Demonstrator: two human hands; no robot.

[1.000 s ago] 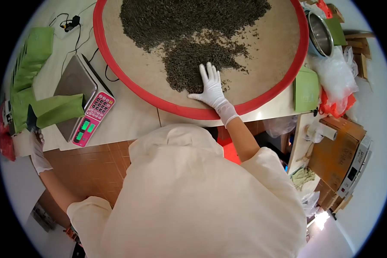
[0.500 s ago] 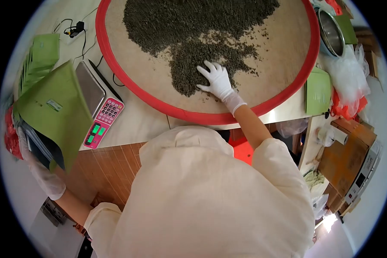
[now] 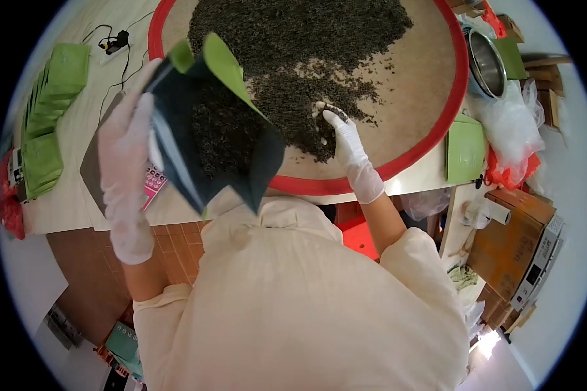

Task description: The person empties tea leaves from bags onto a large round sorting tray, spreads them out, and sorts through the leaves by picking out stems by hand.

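My left hand [image 3: 125, 153], in a white glove, grips the side of a green pouch [image 3: 231, 65] whose dark lining faces me. The pouch is tilted with its mouth open, and loose tea [image 3: 218, 130] shows inside it. My gloved right hand [image 3: 351, 146] is at the near edge of the tea pile [image 3: 293, 107], its fingers curled round a small handful of dark leaves. A large round tray [image 3: 424, 98] with a red rim carries the pile. The pouch partly covers a scale with a pink keypad [image 3: 154, 184].
Several green pouches [image 3: 55, 98] stand in a row at the left, near a black plug with cables [image 3: 115, 42]. Another green pouch [image 3: 465, 150] lies right of the tray. Beyond it are a metal bowl [image 3: 488, 64], plastic bags [image 3: 512, 117] and a cardboard box [image 3: 509, 241].
My left hand has brought the pouch from the far left, beside the scale, to the tray's near left edge. My right hand's fingers, spread on the tea before, have curled round some leaves.
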